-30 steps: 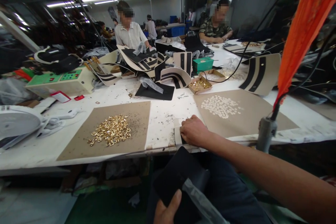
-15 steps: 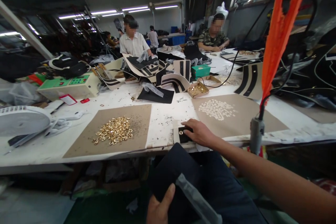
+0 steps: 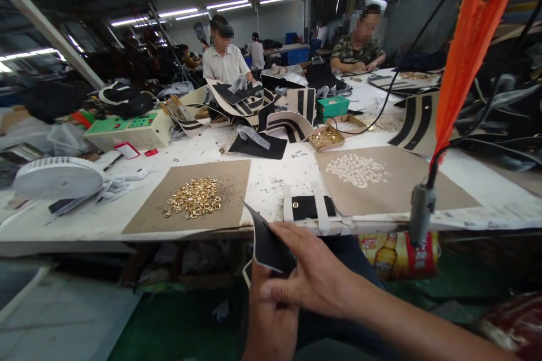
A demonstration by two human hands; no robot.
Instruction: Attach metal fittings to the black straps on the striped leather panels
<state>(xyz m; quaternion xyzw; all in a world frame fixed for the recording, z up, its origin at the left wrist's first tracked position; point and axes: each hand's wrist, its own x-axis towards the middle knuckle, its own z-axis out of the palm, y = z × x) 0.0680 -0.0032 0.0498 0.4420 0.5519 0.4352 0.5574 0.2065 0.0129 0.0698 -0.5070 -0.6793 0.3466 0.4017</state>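
Note:
Both my hands meet in front of the table edge, over my lap, on a dark sheet panel (image 3: 271,242) with a pale edge. My left hand (image 3: 273,304) is closed round its lower end. Crossing over it, my right hand (image 3: 311,268) grips the panel's right side, fingers along the upper face. The panel is bent and tilted up. Just beyond, on the table edge, lies a black strip with a gold eyelet (image 3: 295,205), held between pale tape bands (image 3: 320,206). Gold metal rings (image 3: 197,197) are heaped on a brown board to the left; pale washers (image 3: 358,170) lie on a board to the right.
An orange cloth strip (image 3: 466,62) and a grey connector (image 3: 422,211) hang at the right. Cut striped panels (image 3: 288,124), a green box (image 3: 333,107) and a carton of gold pieces (image 3: 326,138) stand further back. A white fan (image 3: 59,177) lies left. Two people sit across the table.
My right hand has left the black strip on the table edge and come down to the panel. The panel has been raised and bent in my hands. The view has shifted slightly.

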